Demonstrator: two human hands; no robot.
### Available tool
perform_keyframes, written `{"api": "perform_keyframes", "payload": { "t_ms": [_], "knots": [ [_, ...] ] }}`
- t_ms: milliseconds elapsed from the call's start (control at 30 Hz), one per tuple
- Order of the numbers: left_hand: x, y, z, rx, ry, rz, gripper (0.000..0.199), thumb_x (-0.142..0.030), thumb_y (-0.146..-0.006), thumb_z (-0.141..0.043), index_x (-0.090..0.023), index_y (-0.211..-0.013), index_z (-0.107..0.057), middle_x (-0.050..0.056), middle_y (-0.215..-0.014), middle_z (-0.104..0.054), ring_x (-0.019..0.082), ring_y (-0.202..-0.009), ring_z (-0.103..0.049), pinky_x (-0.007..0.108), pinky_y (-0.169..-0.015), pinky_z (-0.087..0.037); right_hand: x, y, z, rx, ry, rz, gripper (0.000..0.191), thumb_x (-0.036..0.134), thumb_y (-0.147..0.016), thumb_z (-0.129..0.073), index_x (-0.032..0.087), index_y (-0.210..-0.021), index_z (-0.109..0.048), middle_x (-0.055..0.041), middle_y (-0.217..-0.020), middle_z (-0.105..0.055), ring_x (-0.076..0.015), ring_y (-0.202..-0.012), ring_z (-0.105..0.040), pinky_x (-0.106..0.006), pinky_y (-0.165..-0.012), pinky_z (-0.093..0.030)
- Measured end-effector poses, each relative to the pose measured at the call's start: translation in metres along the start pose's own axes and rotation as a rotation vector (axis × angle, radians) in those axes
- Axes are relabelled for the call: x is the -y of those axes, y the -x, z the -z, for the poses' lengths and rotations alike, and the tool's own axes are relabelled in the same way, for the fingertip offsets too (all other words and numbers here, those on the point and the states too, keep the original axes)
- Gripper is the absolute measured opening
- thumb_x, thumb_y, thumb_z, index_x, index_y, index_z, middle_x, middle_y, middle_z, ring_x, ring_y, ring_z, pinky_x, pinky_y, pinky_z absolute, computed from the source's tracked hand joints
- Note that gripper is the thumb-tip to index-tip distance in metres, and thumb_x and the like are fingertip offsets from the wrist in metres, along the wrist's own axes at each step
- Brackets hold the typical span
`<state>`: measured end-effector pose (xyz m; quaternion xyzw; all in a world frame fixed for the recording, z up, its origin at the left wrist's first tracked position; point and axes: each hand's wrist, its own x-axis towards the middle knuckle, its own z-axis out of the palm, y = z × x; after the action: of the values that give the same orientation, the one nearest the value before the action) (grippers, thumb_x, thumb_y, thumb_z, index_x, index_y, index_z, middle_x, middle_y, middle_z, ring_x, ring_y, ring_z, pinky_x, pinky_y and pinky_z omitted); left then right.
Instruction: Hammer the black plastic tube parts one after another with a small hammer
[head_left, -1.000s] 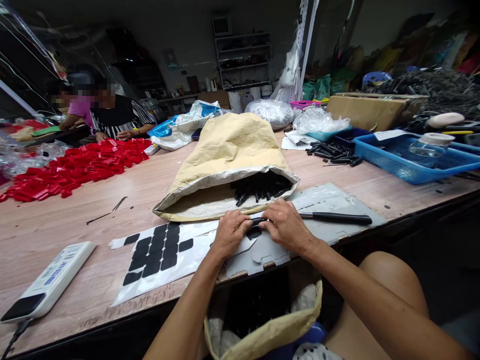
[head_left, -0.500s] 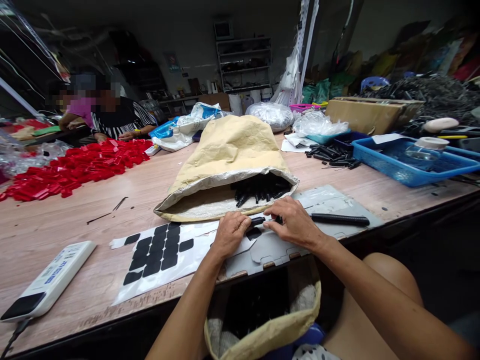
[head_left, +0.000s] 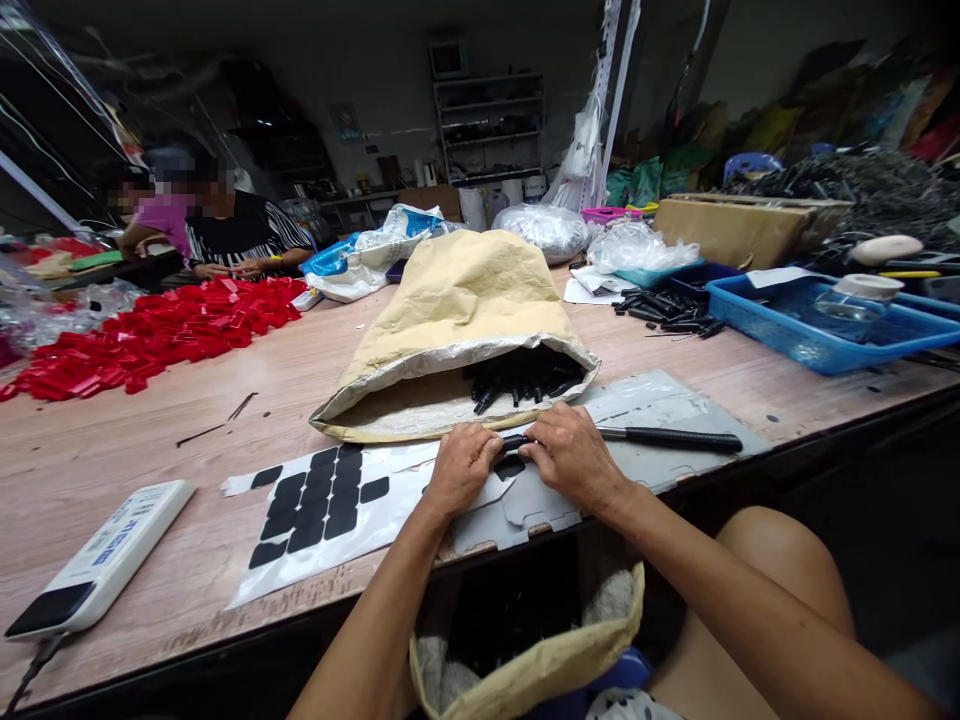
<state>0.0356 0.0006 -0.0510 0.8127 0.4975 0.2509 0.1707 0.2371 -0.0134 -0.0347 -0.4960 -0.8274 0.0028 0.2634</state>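
Both hands meet over a grey board at the table's front edge. A short black tube-like piece lies level between them. My left hand is closed on its left end, and my right hand grips the right end; their fingertips almost touch. Beside my right hand is a tool with a metal shaft and black grip, its other end hidden behind that hand. Just beyond, a yellow sack lies with its mouth toward me, and similar black pieces show inside.
At left are a white sheet with black stickers, a white power bank and red plastic parts. A blue tray stands right. Another open sack sits below the edge. A co-worker sits across.
My right hand has shifted slightly left and closed in on the black piece, narrowing the gap between the hands. More of the tool's metal shaft now shows.
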Motion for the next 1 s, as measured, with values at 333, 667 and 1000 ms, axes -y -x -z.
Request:
{"api": "perform_keyframes", "payload": {
  "t_ms": [333, 667, 1000],
  "knots": [
    [-0.004, 0.000, 0.003, -0.016, 0.081, 0.043, 0.040, -0.036, -0.102, -0.043, -0.021, -0.072, -0.063, 0.003, -0.081, -0.067, 0.023, -0.088, -0.055, 0.035, -0.079, -0.038, -0.013, 0.001, 0.016, 0.044, -0.052, -0.015, 0.022, 0.031, -0.084, -0.075, 0.025, -0.105, -0.075, -0.0031, -0.091, -0.071, -0.0223, -0.093, -0.054, -0.036, -0.082, -0.039],
    [-0.005, 0.000, 0.005, -0.008, 0.082, 0.053, 0.043, -0.040, -0.104, -0.039, -0.021, -0.071, -0.060, 0.003, -0.074, -0.063, 0.024, -0.085, -0.054, 0.036, -0.079, -0.039, -0.047, 0.012, 0.033, -0.033, -0.005, -0.072, 0.022, 0.028, -0.085, -0.071, 0.025, -0.106, -0.075, -0.0038, -0.093, -0.070, -0.0230, -0.092, -0.056, -0.037, -0.084, -0.042],
    [-0.009, 0.001, 0.007, 0.010, 0.110, 0.107, 0.045, -0.041, -0.103, -0.034, -0.021, -0.065, -0.046, 0.003, -0.070, -0.056, 0.023, -0.081, -0.051, 0.034, -0.078, -0.038, -0.090, 0.040, 0.017, -0.115, 0.154, -0.114, 0.024, 0.039, -0.094, -0.059, 0.022, -0.101, -0.075, -0.0057, -0.091, -0.068, -0.0224, -0.090, -0.057, -0.035, -0.082, -0.041]
  ]
}}
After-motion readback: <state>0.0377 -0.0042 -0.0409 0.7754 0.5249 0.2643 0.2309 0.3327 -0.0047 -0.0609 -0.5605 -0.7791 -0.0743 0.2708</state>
